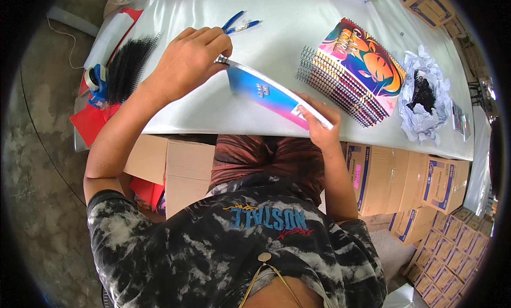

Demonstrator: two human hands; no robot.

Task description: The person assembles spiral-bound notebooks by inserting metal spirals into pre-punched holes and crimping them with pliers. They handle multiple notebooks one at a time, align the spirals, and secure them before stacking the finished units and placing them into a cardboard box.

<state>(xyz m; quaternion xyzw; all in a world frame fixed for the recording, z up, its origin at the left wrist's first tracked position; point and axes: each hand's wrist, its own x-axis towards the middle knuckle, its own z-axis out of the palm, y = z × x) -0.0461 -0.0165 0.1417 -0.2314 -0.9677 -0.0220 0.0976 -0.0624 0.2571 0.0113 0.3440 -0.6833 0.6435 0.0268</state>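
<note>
A notebook (266, 95) with a blue-to-pink cover is held on edge, slanting from upper left to lower right. My left hand (191, 58) is closed at its upper left end, where a bit of dark spiral binding shows between the fingers. At the lower right end my right hand (322, 120) grips the block of pages, thumb over the cover. Just beyond my left fingers lie blue-handled pliers (240, 27). To the right sits a stack of spiral-bound notebooks (364, 63) with a colourful illustrated cover, their coils fanned toward me.
Left on the table (282, 34) lie a pile of black binding coils (130, 68), a blue tape dispenser (98, 87) and red sheets (88, 128). Crumpled white paper (410, 121) surrounds a black bundle at right. Cardboard boxes (394, 175) stand below the table edge.
</note>
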